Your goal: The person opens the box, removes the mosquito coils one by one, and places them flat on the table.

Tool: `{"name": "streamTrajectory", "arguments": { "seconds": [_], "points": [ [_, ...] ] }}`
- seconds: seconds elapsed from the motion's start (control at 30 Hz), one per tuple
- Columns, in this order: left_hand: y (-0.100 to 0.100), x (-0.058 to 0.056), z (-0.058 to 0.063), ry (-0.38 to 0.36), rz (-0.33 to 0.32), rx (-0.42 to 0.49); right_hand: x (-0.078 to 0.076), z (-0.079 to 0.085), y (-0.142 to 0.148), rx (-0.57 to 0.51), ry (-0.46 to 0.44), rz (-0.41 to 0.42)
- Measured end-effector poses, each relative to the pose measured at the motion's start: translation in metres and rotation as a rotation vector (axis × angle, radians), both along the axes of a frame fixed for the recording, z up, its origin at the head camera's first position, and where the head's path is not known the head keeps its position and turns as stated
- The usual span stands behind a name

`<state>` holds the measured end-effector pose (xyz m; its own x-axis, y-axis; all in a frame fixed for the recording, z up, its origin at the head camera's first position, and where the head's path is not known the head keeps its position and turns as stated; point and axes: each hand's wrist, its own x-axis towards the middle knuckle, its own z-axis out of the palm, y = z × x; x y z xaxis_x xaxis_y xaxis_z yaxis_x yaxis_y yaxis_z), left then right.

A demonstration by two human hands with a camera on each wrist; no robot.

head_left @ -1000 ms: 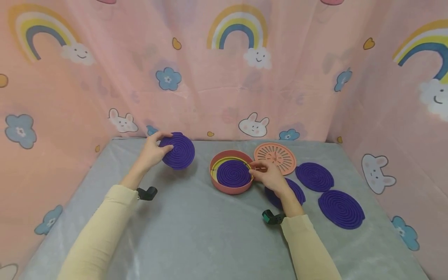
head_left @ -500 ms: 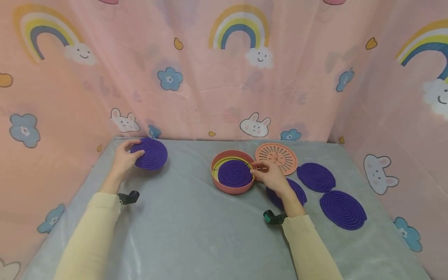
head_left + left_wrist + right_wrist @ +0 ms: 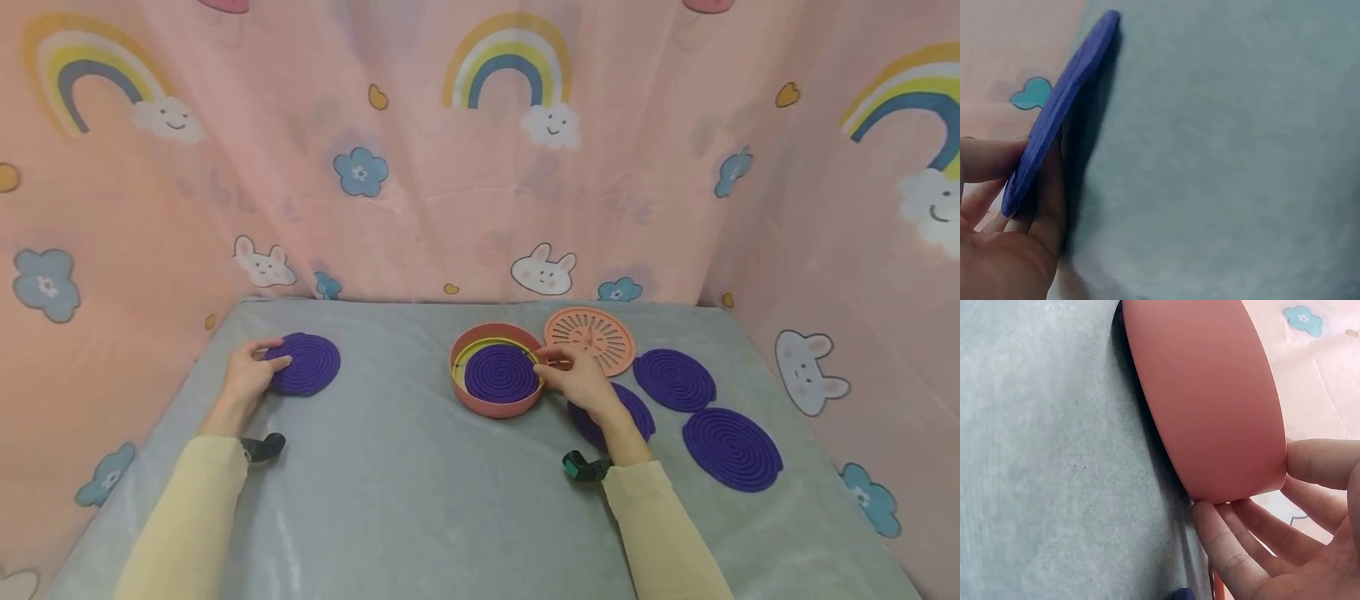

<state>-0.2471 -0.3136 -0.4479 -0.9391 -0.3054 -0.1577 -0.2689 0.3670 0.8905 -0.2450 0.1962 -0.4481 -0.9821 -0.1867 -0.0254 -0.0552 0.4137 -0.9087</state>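
A purple spiral mosquito coil [image 3: 306, 365] is pinched at its left edge by my left hand [image 3: 243, 375], low over the left part of the table. Seen edge-on in the left wrist view, the coil [image 3: 1063, 103] leans with its thumb side up and fingers beneath. My right hand [image 3: 581, 385] grips the right side of a round pink mosquito coil holder [image 3: 495, 411], thumb at the rim and fingertips against the outer wall [image 3: 1210, 400]. Inside the holder, a purple coil [image 3: 501, 372] lies over a yellow ring [image 3: 468, 354].
An orange slotted lid [image 3: 588, 337] lies behind my right hand. Three more coils rest on the right of the table: one at the back [image 3: 675, 379], one in front [image 3: 731, 450], and one partly under my right forearm [image 3: 633, 408]. A patterned pink curtain [image 3: 435, 225] surrounds the grey-covered table [image 3: 405, 500].
My left hand has carried the coil leftward from beside the holder, then down toward the tabletop. The right hand and the holder have stayed in place.
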Motion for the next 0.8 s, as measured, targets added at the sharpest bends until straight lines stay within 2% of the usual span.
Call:
{"name": "streamTrajectory", "arguments": {
  "seconds": [0.23,0.3,0.57,0.8],
  "points": [
    [-0.005,0.002,-0.001,-0.009,0.009,-0.036,-0.003,0.000,-0.003,0.001,0.021,0.015],
    [-0.006,0.003,0.000,-0.009,-0.001,-0.076,-0.003,0.000,-0.003,0.004,0.021,0.015],
    [-0.006,0.007,0.009,0.000,-0.114,-0.392,0.000,0.000,-0.001,0.014,0.011,-0.006],
    [-0.001,0.009,0.023,-0.018,-0.203,-0.520,0.001,-0.001,0.001,0.012,0.007,-0.004]
  ]
}}
